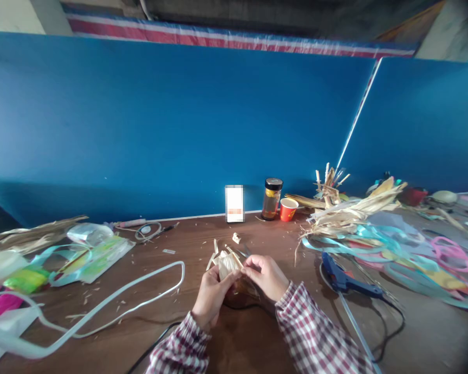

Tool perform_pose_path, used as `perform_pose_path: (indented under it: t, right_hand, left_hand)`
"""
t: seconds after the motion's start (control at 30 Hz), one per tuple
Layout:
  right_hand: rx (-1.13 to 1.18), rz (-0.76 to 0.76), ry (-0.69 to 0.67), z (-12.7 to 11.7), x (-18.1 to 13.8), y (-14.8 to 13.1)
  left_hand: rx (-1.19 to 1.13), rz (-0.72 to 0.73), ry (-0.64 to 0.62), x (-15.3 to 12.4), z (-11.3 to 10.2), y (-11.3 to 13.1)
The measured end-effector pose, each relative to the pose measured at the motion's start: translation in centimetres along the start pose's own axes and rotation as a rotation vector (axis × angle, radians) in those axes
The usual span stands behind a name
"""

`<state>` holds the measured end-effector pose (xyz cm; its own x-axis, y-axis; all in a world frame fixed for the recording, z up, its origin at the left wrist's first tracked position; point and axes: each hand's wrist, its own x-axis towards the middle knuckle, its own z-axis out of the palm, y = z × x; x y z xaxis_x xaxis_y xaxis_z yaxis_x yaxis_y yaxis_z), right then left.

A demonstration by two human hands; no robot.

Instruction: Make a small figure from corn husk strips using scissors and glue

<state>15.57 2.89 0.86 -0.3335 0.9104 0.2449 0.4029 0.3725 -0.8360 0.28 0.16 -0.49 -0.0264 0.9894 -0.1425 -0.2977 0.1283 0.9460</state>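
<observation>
Both my hands meet low in the middle of the brown table [187,244]. My left hand [211,295] and my right hand [265,276] together grip a small pale bundle of dried husk strips [226,264], whose loose ends stick up and to the left. A darker object under the bundle is mostly hidden by my fingers. Plaid sleeves cover both wrists.
A blue glue gun [345,279] with its black cord lies right of my hands. Behind it are a heap of dried husks [351,213] and coloured ribbons [409,249]. A jar [272,198] and red cup [287,209] stand by the blue partition. A white cable [140,291] loops left.
</observation>
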Motion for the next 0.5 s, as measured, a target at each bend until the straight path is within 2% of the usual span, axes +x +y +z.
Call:
perform_pose_path:
  t: [0.2,0.5]
  right_hand:
    - [-0.032,-0.025,0.018,-0.13,-0.01,0.17]
    - [-0.127,-0.030,0.035,-0.64,0.10,0.42]
  left_hand:
    - [-0.023,-0.011,-0.041,0.10,-0.29,-0.06]
    - [0.002,-0.070,-0.021,0.13,-0.40,0.20]
